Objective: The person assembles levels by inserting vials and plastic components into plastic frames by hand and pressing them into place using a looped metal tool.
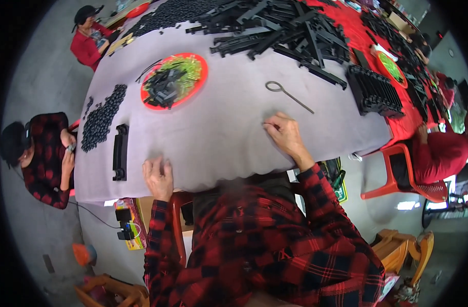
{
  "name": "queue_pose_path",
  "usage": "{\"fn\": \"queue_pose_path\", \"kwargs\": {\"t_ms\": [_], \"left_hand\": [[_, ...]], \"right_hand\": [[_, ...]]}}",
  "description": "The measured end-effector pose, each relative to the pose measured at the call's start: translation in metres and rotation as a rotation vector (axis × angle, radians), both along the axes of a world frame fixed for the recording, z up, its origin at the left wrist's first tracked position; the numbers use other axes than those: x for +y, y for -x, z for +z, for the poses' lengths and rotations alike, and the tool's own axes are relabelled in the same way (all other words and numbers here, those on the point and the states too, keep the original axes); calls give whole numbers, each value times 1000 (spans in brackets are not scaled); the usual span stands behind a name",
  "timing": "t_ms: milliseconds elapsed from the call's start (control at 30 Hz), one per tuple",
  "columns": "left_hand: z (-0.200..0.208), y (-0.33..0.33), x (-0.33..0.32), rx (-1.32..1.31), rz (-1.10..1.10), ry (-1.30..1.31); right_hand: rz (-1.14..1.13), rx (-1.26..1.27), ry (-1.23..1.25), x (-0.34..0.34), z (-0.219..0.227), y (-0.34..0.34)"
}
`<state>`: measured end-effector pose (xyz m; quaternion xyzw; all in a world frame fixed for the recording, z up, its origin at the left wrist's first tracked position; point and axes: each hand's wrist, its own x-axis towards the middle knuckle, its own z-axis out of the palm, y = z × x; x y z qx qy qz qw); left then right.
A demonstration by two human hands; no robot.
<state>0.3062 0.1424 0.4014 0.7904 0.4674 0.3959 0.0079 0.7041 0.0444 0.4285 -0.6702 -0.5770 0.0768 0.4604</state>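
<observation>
My left hand (158, 176) rests at the near edge of the grey tablecloth, its fingers loosely bent and apart, with nothing seen in them. Left of it lies a long black plastic part (120, 152) with rounded ends. My right hand (285, 133) is on the cloth further right, fingers curled together. Whether something small is between its fingertips cannot be made out. Just beyond that hand lies a thin metal rod with a ring at one end (290, 97). A red plate (201, 82) holds yellow-green clear pieces (185, 74) and flat black pieces (165, 87).
Small black pieces (103, 120) are spread at the left. A big pile of long black parts (280, 28) covers the far side. A row of black parts (375, 91) stands at the right, beside a red cloth (392, 125). Co-workers (44, 153) sit around the table.
</observation>
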Motion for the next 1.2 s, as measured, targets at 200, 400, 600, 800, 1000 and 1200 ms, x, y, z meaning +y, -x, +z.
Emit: {"fn": "queue_pose_path", "kwargs": {"t_ms": [200, 400, 600, 800, 1000, 1200], "left_hand": [[-2, -1, 2, 45, 31, -2], [2, 2, -2, 77, 45, 15], [2, 2, -3, 49, 56, 22], [4, -3, -4, 42, 44, 16], [3, -4, -2, 46, 38, 10], [5, -6, -3, 50, 47, 77]], "right_hand": [[23, -37, 33, -3, -7, -13], [-40, 75, -43, 7, 27, -98], [-514, -544, 206, 29, 38, -244], [-546, -710, 668, 39, 13, -279], [-487, -680, 558, 35, 8, -288], [-428, -328, 370, 6, 30, -253]]}}
